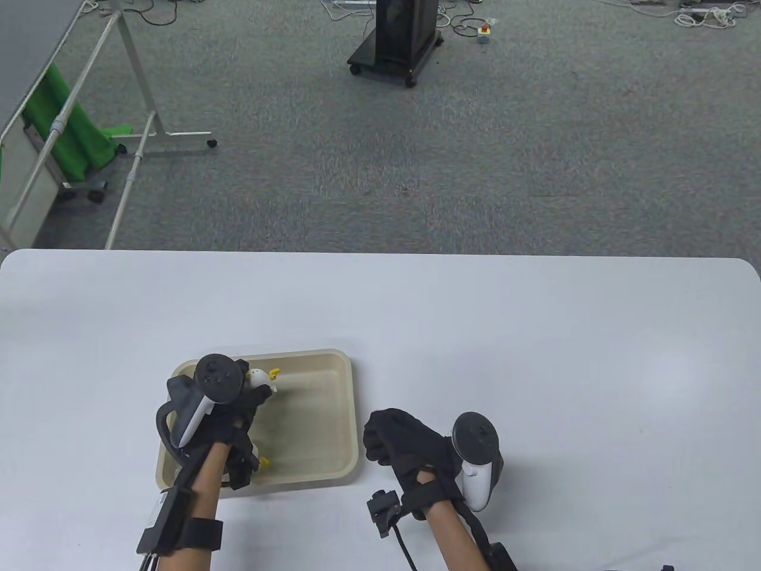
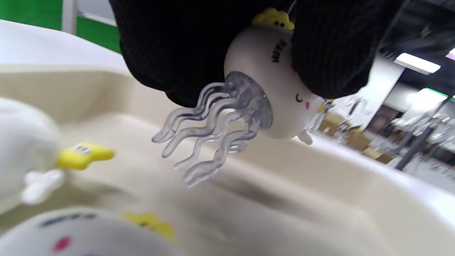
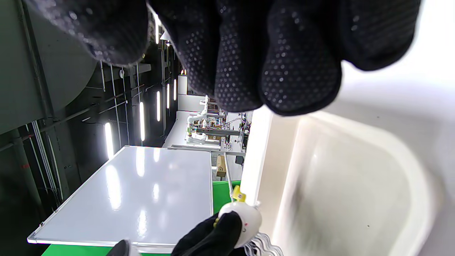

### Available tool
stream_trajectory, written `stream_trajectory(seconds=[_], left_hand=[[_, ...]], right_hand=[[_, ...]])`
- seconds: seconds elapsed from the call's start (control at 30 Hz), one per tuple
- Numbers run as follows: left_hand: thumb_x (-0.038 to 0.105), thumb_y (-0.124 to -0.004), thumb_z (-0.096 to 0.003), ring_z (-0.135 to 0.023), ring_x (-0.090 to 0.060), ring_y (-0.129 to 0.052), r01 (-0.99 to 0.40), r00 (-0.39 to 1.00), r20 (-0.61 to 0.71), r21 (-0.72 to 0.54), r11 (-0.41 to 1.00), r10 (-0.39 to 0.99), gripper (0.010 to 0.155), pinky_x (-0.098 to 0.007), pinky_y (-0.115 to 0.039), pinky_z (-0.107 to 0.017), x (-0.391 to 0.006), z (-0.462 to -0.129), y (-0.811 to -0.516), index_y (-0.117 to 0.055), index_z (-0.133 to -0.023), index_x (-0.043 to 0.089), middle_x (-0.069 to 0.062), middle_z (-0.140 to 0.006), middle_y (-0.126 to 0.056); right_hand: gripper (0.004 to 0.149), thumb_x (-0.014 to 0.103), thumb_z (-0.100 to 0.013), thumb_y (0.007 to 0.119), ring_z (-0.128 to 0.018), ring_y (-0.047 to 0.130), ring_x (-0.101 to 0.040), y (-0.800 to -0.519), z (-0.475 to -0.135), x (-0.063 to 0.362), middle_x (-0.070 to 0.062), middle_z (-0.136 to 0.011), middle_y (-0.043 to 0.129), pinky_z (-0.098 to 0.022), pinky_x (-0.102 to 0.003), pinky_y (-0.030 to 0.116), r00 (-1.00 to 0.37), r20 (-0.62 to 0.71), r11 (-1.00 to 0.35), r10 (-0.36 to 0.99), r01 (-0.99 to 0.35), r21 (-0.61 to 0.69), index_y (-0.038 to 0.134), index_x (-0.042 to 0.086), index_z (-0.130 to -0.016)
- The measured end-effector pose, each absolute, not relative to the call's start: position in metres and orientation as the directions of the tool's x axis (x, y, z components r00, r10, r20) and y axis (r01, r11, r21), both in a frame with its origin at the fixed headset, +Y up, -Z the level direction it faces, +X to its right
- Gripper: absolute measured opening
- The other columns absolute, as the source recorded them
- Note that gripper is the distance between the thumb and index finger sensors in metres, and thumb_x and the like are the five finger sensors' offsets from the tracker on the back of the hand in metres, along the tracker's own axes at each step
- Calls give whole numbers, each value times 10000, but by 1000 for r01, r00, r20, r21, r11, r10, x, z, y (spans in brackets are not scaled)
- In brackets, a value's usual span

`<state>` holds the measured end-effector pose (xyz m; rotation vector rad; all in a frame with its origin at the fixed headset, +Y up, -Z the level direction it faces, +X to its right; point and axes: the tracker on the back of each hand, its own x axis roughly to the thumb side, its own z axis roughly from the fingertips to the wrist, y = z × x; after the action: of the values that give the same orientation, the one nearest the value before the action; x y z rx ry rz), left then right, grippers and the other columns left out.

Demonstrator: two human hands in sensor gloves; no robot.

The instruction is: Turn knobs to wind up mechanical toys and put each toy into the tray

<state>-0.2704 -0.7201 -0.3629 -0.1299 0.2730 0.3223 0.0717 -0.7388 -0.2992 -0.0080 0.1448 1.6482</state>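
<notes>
White jellyfish toy (image 2: 270,81) gripped by left hand (image 1: 229,410) over beige tray (image 1: 339,416).
Two toys already inside; right hand (image 1: 410,446) curled, empty.

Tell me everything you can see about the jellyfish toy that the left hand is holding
The jellyfish toy has a round white glossy plastic body with a small drawn face, a pink cheek, dark lettering and a yellow knob on top. A clear disc under the body carries wavy translucent tentacles that hang free. The left hand grips the body, holding it tilted in the air above the beige tray. Only the glove touches it. Two similar toys lie in the tray nearby.
</notes>
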Motion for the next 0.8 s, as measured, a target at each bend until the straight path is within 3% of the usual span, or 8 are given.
stream_trajectory(seconds=[0.3,0.5,0.7,0.8], left_hand=[[526,-846,-430,-828,-342,-997,-224,929,-345,-229,947,136,751,-434,-871,-614,-269,-385,-747,-751,-1088,176,-88,-964,-908],[533,-826,-447,-833,-440,-948,-279,914,-368,-272,921,168,812,-507,-824,-614,-271,-387,-748,-703,-1108,77,-164,-968,-883],[604,-778,-453,-958,-497,-790,-133,971,-206,-39,990,123,877,-559,-738,-674,-259,-363,-719,-588,-1163,124,-198,-1121,-671],[597,-774,-454,-954,-513,-780,-154,984,-66,116,981,163,866,-570,-737,-663,-248,-338,-700,-608,-1150,109,-218,-1115,-668]], right_hand=[[544,501,-449,737,-462,959,-343,-739,-300,72,-159,-651,936,-391,-515,795,-75,-106,-65,992,-993,94,817,64,-764],[544,501,-452,734,-474,955,-344,-739,-300,72,-158,-660,932,-400,-516,791,-75,-115,-64,991,-993,99,812,66,-770],[558,496,-445,746,-495,942,-370,-737,-301,74,-179,-685,919,-416,-534,774,-129,-84,-124,988,-990,66,804,56,-784],[595,495,-433,761,-559,911,-410,-730,-300,74,-211,-753,881,-450,-559,747,-282,-12,-282,959,-960,5,775,49,-826]])
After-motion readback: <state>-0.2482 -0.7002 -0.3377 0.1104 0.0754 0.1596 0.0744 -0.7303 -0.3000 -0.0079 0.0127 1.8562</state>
